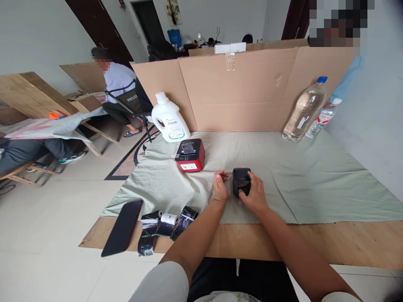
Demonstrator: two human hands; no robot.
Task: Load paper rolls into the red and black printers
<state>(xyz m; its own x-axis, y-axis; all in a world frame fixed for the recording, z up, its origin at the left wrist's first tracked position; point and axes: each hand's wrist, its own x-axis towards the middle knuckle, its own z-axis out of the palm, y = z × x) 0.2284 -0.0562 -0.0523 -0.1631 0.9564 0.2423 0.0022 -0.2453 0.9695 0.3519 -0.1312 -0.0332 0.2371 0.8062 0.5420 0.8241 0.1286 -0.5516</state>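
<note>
Pale tiled floor, grey walls, dark doors, cardboard screen.

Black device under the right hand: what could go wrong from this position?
1. The right hand rests on the small black device while the left hand lies beside it on the cloth, apparently not holding it; a push might slide it on the wrinkled green cloth.
2. The phone and the black-wrapped rolls lie at the table's near edge; the left forearm could possibly knock them off.
</note>
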